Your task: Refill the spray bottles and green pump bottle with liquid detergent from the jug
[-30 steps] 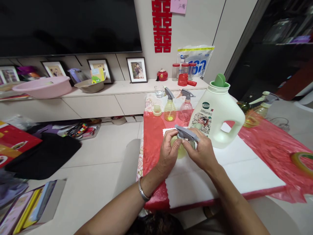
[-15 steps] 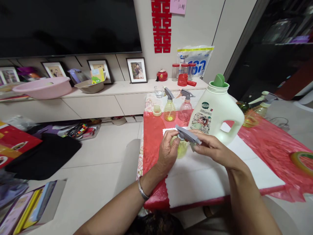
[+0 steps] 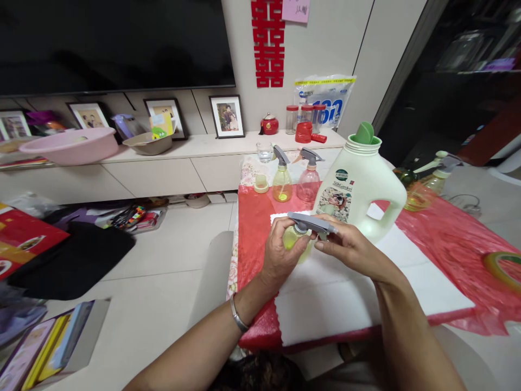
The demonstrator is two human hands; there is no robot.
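A yellow-green spray bottle (image 3: 290, 237) with a grey trigger head (image 3: 312, 221) is between my hands, above a white cloth (image 3: 337, 309). My left hand (image 3: 280, 247) wraps round the bottle's neck, thumb and fingers closed on it. The nozzle end of the trigger head lies in my right hand (image 3: 352, 247), its thumb below and fingers behind. Just beyond stands a pale green detergent jug (image 3: 362, 179), uncapped, with a green scoop-like piece (image 3: 364, 133) in its mouth. Behind my left hand are a yellow spray bottle (image 3: 282, 184) and a pink spray bottle (image 3: 309, 184).
Red plastic sheeting (image 3: 256, 228) covers the table. A small pale cap (image 3: 261, 183) and a glass cup (image 3: 264, 152) stand at the back left. On the right are another spray bottle (image 3: 437, 182) and a tape roll (image 3: 504, 269). A cabinet (image 3: 215, 171) runs behind.
The grey trigger head has turned and now lies more level. My left thumb has shifted right, across the bottle below the collar. The other objects stay put.
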